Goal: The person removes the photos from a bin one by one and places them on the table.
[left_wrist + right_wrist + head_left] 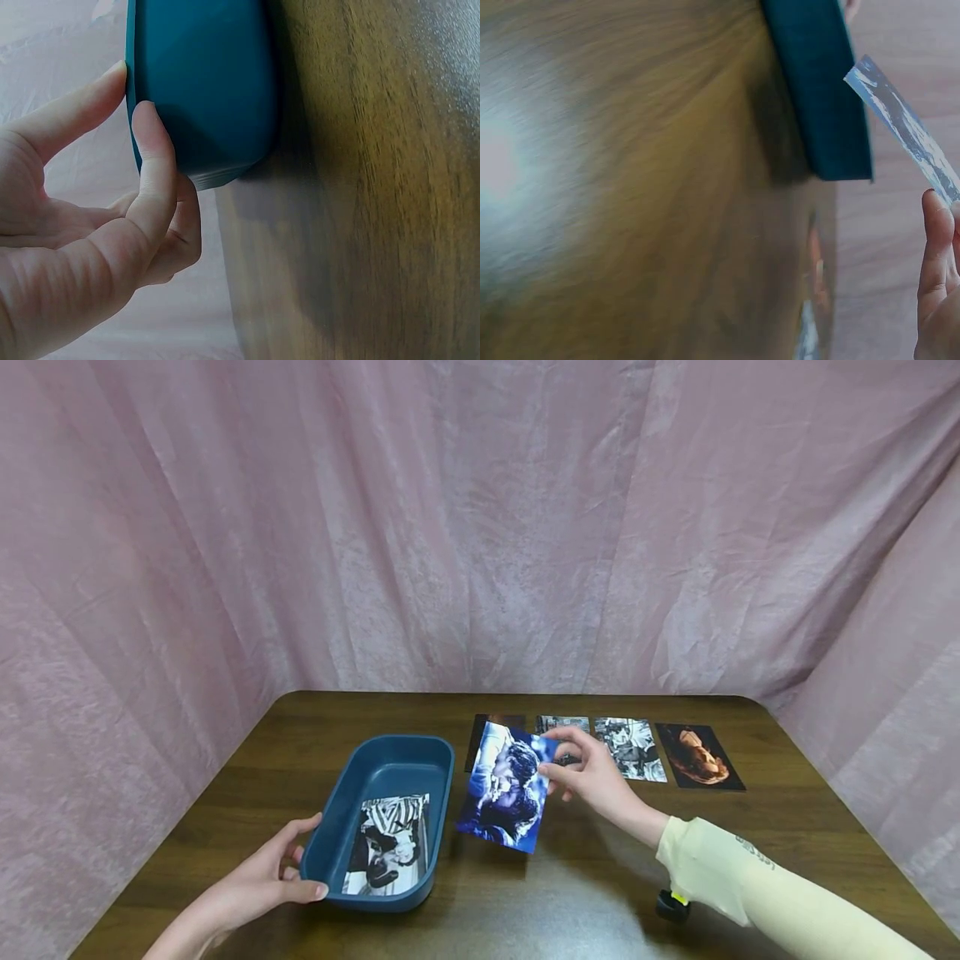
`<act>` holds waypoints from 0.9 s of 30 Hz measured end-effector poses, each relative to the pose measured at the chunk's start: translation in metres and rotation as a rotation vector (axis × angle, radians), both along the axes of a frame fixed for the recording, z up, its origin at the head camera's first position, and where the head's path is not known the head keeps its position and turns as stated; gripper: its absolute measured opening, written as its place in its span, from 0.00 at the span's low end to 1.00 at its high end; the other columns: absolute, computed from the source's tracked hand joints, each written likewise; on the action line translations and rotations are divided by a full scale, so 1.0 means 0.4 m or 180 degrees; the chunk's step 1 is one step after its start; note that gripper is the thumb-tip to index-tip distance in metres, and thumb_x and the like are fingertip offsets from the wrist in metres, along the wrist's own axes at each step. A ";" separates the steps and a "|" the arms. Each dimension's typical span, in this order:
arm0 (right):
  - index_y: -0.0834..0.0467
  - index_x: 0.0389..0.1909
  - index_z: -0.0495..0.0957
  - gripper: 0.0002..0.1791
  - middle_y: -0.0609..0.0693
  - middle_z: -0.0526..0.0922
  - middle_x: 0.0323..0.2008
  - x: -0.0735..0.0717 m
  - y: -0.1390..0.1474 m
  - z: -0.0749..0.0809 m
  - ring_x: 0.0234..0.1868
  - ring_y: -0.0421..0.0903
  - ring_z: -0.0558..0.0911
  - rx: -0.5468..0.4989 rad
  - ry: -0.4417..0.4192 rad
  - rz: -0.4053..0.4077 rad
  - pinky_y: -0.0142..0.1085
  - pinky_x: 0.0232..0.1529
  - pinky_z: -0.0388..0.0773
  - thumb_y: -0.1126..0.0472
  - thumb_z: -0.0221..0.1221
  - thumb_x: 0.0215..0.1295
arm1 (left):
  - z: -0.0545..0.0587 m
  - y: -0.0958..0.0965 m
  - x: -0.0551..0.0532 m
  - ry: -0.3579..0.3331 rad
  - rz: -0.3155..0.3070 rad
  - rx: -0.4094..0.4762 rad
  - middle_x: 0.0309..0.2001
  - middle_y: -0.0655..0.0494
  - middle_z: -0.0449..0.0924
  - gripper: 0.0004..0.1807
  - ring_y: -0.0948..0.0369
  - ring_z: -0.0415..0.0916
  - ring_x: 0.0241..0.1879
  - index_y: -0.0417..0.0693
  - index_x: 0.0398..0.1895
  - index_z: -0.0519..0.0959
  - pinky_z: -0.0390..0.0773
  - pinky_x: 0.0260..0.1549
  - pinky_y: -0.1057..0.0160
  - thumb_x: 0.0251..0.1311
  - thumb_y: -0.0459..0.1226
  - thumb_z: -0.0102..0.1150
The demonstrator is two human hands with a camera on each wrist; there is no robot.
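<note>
A blue-and-white photo print of two people close together is pinched by its right edge between the thumb and fingers of my right hand. It hangs tilted above the table, just right of a blue plastic bin. In the right wrist view the same photo appears nearly edge-on. My left hand holds the bin at its near left corner; in the left wrist view its fingers touch the rim and outer wall. Inside the bin lies a black-and-white photo.
Along the back right lie a dark photo partly covered by the held one, a black-and-white photo partly behind my right hand, another black-and-white photo and a dark orange-toned photo. A pink curtain hangs behind the wooden table.
</note>
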State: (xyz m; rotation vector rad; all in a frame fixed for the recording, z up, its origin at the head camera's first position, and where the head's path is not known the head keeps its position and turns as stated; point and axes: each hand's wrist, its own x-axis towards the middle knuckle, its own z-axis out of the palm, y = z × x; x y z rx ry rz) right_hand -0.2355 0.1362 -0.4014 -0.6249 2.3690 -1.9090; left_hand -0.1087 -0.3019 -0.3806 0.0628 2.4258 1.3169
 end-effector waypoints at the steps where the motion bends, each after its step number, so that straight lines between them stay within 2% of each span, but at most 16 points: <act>1: 0.56 0.59 0.72 0.25 0.63 0.81 0.36 -0.001 0.003 -0.010 0.23 0.52 0.85 0.0032 -0.0018 0.0013 0.48 0.21 0.79 0.63 0.66 0.62 | 0.001 0.000 0.000 0.0001 0.0000 0.0002 0.44 0.45 0.67 0.54 0.61 0.69 0.33 0.36 0.77 0.43 0.73 0.36 0.64 0.55 0.36 0.69; 5: 0.57 0.59 0.73 0.24 0.63 0.81 0.35 -0.001 0.007 -0.053 0.25 0.61 0.85 0.0213 -0.0087 0.0103 0.48 0.20 0.79 0.63 0.66 0.61 | 0.003 0.001 0.001 0.0009 -0.0024 0.0026 0.44 0.44 0.67 0.54 0.60 0.70 0.33 0.35 0.77 0.43 0.74 0.37 0.63 0.56 0.35 0.69; 9: 0.57 0.58 0.74 0.24 0.59 0.82 0.33 0.000 0.008 -0.084 0.22 0.55 0.84 0.0509 -0.0096 0.0113 0.45 0.19 0.79 0.65 0.66 0.61 | 0.003 0.002 0.002 0.0001 -0.0030 0.0039 0.44 0.43 0.67 0.53 0.59 0.71 0.34 0.35 0.77 0.42 0.74 0.37 0.63 0.56 0.35 0.68; 13: 0.58 0.55 0.77 0.22 0.54 0.81 0.29 0.005 0.011 -0.098 0.19 0.47 0.82 0.0840 -0.0037 -0.0046 0.41 0.17 0.78 0.67 0.67 0.58 | 0.005 0.001 0.002 0.0014 -0.0031 0.0034 0.44 0.43 0.67 0.53 0.60 0.71 0.34 0.36 0.77 0.42 0.74 0.37 0.63 0.56 0.36 0.68; 18: 0.60 0.50 0.79 0.21 0.52 0.79 0.26 0.008 0.013 -0.112 0.15 0.44 0.78 0.1155 0.0020 -0.0247 0.38 0.14 0.76 0.67 0.70 0.54 | 0.006 0.001 0.001 0.0017 -0.0041 0.0045 0.44 0.43 0.67 0.54 0.60 0.71 0.34 0.35 0.77 0.42 0.74 0.37 0.63 0.56 0.36 0.68; 22: 0.60 0.47 0.80 0.20 0.51 0.78 0.26 0.004 0.015 -0.124 0.14 0.41 0.75 0.1292 0.0082 -0.0323 0.36 0.13 0.74 0.66 0.72 0.52 | 0.006 0.003 0.001 -0.0005 -0.0028 0.0046 0.44 0.43 0.67 0.54 0.59 0.71 0.34 0.35 0.77 0.42 0.74 0.38 0.62 0.56 0.35 0.68; 27: 0.60 0.46 0.81 0.20 0.51 0.78 0.27 -0.001 0.016 -0.129 0.18 0.40 0.75 0.1368 0.0132 -0.0366 0.34 0.15 0.74 0.64 0.73 0.50 | 0.004 0.001 0.001 0.0017 -0.0041 0.0064 0.45 0.43 0.67 0.53 0.59 0.72 0.34 0.35 0.77 0.42 0.74 0.38 0.63 0.57 0.35 0.68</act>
